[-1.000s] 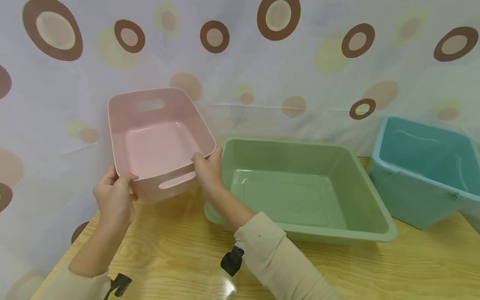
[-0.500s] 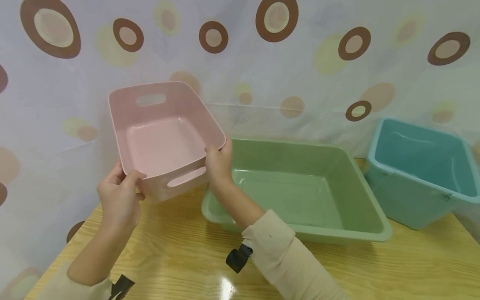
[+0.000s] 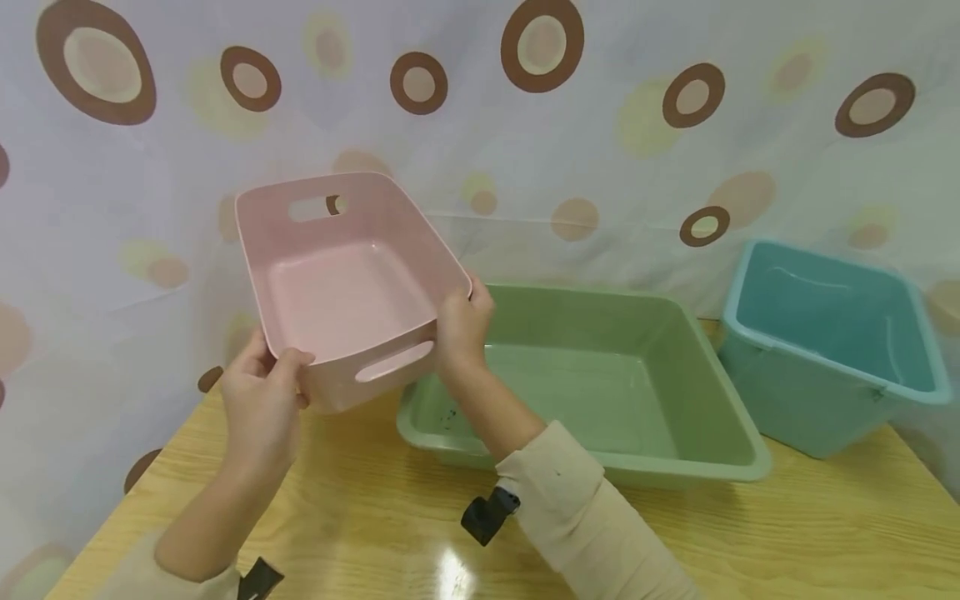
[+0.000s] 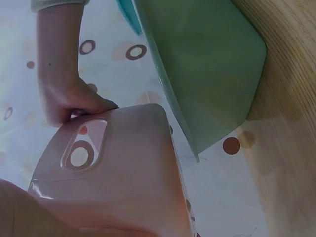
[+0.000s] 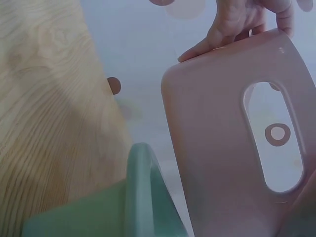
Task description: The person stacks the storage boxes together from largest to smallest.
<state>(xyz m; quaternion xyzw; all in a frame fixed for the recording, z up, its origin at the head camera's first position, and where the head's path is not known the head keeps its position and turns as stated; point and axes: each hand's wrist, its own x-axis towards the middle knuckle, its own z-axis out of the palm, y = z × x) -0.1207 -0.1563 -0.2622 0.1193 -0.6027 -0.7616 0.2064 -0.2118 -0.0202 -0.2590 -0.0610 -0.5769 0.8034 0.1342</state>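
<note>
A pink storage basket (image 3: 348, 296) with oval handle slots hangs tilted above the wooden table, its hollow inside facing me. My left hand (image 3: 262, 408) grips its near left corner, thumb over the rim. At the near right corner my right hand (image 3: 461, 337) holds the rim in the same way. The left wrist view shows the right hand (image 4: 74, 101) at the far end of the basket (image 4: 138, 158). In the right wrist view, the left hand's fingers (image 5: 217, 34) lie along the basket's side (image 5: 212, 128). The basket's left part overlaps no other container.
A large green basin (image 3: 600, 467) stands on the wooden table (image 3: 360, 517), just right of the basket and partly behind the right forearm. Further right is a blue-green bin (image 3: 817, 400). A white curtain (image 3: 615, 50) with brown circles hangs behind the table.
Both hands have carried the pink basket a little to the right, bringing it over the green basin's left edge in the head view. The head view has shifted slightly.
</note>
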